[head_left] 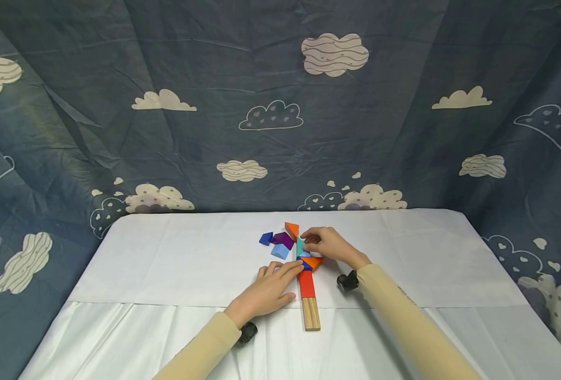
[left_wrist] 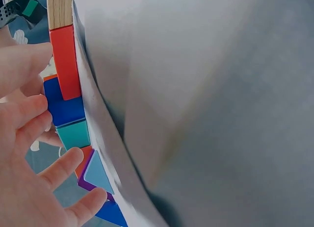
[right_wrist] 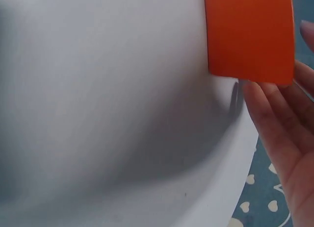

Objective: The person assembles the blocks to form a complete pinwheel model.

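Observation:
A red block (head_left: 306, 284) joins a wooden striped block (head_left: 311, 314) to a cluster of blue and orange (head_left: 312, 262) pieces. My left hand (head_left: 266, 290) lies left of this row, its fingertips touching the dark blue piece (left_wrist: 66, 108); its fingers are extended. At the upper right, my right hand (head_left: 331, 245) has its bent fingertips against the right side of the teal piece (head_left: 300, 247), just above a light blue piece (head_left: 305, 254). In the right wrist view, its fingers (right_wrist: 279, 114) are loosely extended behind an orange block (right_wrist: 250, 36), thumb apart.
Beyond my left hand lie a dark blue piece (head_left: 266, 239), a purple piece (head_left: 284, 240) and a light blue piece (head_left: 279, 251). An orange piece (head_left: 292, 229) sits at the row's far end. White cloth (head_left: 166, 264) covers the table; a cloud-patterned curtain (head_left: 214, 142) hangs behind.

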Action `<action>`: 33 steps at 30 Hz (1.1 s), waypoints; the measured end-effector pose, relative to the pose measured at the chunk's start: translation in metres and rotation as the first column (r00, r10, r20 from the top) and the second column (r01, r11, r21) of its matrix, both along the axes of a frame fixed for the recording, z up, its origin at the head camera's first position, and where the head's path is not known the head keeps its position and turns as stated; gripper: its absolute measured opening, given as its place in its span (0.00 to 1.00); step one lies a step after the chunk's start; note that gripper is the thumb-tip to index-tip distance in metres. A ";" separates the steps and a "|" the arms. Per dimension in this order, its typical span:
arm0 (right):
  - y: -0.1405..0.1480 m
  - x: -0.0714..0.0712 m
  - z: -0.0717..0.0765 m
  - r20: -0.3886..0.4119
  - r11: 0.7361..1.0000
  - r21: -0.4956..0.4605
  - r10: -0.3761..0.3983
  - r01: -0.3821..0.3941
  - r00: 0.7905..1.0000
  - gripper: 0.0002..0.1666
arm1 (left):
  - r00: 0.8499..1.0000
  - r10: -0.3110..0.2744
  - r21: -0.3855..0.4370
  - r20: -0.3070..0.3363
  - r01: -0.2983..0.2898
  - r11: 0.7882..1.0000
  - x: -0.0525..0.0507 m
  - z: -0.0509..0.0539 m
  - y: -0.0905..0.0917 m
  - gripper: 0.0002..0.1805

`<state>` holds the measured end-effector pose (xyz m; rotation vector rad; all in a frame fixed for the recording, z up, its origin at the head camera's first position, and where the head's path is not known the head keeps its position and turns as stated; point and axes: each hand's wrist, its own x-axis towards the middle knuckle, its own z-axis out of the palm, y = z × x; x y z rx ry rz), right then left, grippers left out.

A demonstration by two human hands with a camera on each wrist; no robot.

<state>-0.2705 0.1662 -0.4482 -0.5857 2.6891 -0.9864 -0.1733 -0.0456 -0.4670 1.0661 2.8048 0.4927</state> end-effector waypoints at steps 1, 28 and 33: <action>0.001 0.001 0.000 0.016 1.000 0.002 -0.009 0.009 1.000 0.20 | 1.000 0.001 -0.001 0.002 -0.001 1.000 0.000 0.000 0.000 0.34; 0.006 0.006 -0.004 0.029 1.000 0.003 0.002 -0.002 1.000 0.24 | 1.000 0.006 -0.014 0.003 -0.006 1.000 -0.001 -0.003 0.001 0.35; 0.000 0.003 -0.005 0.002 1.000 0.012 0.011 -0.011 1.000 0.22 | 1.000 0.003 -0.011 0.000 -0.003 1.000 -0.001 -0.003 0.001 0.35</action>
